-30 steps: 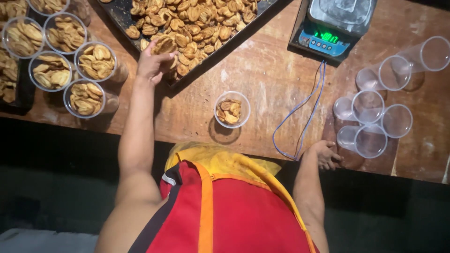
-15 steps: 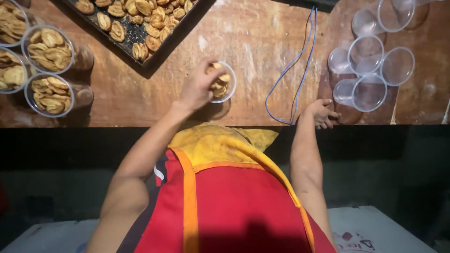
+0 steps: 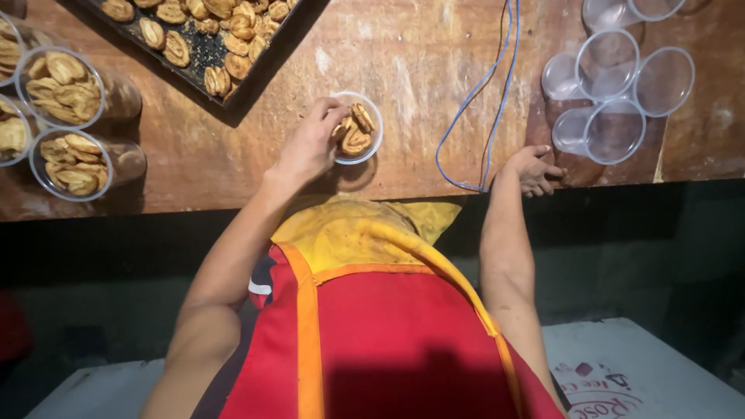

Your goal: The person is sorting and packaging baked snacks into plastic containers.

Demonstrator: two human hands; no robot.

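Observation:
My left hand (image 3: pixel 310 143) is at the rim of a small clear plastic cup (image 3: pixel 374 146) on the wooden table, its fingers dipping into the cup among golden-brown baked biscuits (image 3: pixel 355 133). I cannot tell whether the fingers still hold a biscuit. My right hand (image 3: pixel 534 168) rests on the table's near edge, fingers loosely curled, holding nothing, next to a group of empty clear cups (image 3: pixel 613 93). A dark baking tray (image 3: pixel 203 48) with loose biscuits lies at the top left, beyond my left hand.
Several filled clear cups of biscuits (image 3: pixel 66 116) stand at the far left. A blue cable (image 3: pixel 497 93) loops over the table between the two hands. The wooden table's (image 3: pixel 434 70) near edge runs just in front of my red and yellow apron.
My left hand came from the baking tray to the small cup and now reaches into it. The view shifted so the scale is out of sight. The right hand stayed on the edge.

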